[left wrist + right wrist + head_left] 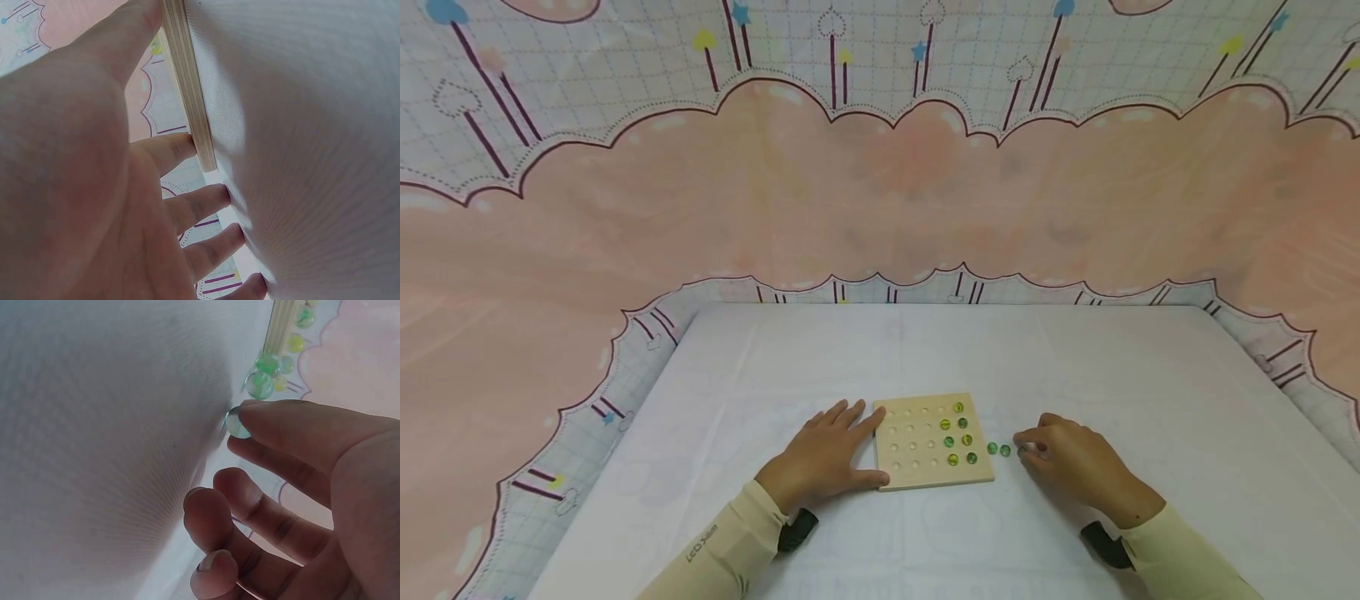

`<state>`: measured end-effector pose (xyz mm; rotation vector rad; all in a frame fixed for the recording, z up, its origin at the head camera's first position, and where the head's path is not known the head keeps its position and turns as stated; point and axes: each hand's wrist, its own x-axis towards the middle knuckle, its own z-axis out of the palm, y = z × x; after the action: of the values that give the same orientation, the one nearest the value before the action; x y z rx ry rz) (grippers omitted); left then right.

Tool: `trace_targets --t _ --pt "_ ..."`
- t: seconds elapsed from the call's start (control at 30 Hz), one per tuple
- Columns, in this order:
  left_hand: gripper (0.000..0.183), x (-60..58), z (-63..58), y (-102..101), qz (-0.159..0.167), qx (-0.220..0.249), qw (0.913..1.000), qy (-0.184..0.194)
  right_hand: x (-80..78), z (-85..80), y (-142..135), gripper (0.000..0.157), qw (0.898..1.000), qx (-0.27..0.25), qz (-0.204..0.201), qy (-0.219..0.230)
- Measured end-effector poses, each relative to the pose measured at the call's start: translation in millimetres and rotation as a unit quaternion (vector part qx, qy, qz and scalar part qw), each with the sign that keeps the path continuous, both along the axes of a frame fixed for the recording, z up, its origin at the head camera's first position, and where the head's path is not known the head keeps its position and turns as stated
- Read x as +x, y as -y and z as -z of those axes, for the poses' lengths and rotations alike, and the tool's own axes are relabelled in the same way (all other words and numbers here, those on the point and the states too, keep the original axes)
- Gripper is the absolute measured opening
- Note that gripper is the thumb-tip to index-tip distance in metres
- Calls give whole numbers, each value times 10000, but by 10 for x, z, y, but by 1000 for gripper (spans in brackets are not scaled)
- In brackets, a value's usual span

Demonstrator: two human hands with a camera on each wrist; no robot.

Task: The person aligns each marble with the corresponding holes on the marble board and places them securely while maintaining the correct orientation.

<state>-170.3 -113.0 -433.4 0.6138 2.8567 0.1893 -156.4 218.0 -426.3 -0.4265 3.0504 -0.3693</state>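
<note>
A square wooden board (913, 454) with rows of round dimples lies flat on the white table. Several green and yellow marbles (967, 440) sit in dimples on its right side; the dimples on the left hold none. My left hand (820, 458) has its fingers spread, with thumb and index finger touching the board's left edge. In the left wrist view, the other fingertips rest on the cloth beside the board (190, 87). To the right of the board, my right hand (1075, 462) pinches a clear greenish marble (237, 423) between thumb and index finger, at the table surface.
Two loose green marbles (998, 449) lie on the table between the board's right edge and my right hand. A white cloth (820, 358) covers the table. Behind and beside it hangs a pink and white patterned curtain (880, 192).
</note>
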Motion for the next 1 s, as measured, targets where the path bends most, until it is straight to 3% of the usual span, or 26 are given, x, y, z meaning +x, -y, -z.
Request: trace_targets --t 0.43,1.0 --pt "92 -2 -23 3 41 34 10000 -21 -24 1 22 27 9995 17 170 277" --pt "92 -7 -7 13 56 86 9999 -14 -41 -5 25 22 9997 108 92 177"
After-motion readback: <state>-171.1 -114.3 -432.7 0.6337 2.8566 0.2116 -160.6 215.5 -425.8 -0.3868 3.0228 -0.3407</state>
